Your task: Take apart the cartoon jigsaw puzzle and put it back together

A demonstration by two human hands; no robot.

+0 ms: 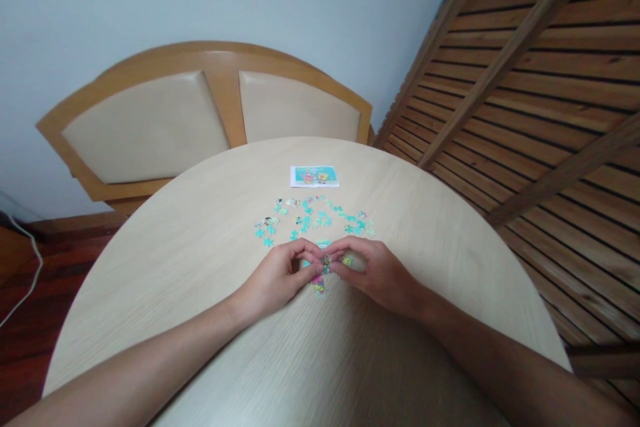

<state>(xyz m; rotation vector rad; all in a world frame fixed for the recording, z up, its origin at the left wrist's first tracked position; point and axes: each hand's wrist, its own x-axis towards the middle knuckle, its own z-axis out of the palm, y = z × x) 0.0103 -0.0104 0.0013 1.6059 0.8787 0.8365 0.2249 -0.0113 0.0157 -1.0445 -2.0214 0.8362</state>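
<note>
My left hand [287, 270] and my right hand [373, 270] meet near the middle of the round table. Between their fingertips they pinch a small multicoloured jigsaw puzzle piece [327, 263]; whether it is one piece or several joined cannot be told. Just below the fingers lies a pink and yellow cluster of puzzle pieces [319, 287]. A yellow piece [347, 260] shows beneath my right fingers, partly covered. Beyond my hands, loose turquoise puzzle pieces [321, 219] are scattered in an arc. Farther back lies a picture card [315, 176] with a pink and a yellow cartoon figure on turquoise.
The pale wooden table [200, 247] has a curved far edge. Behind it stands a wooden bench with cream padded panels [145, 123], against a light wall. Slatted wood [525, 80] rises close on the right. A white cable [35, 267] hangs at the left.
</note>
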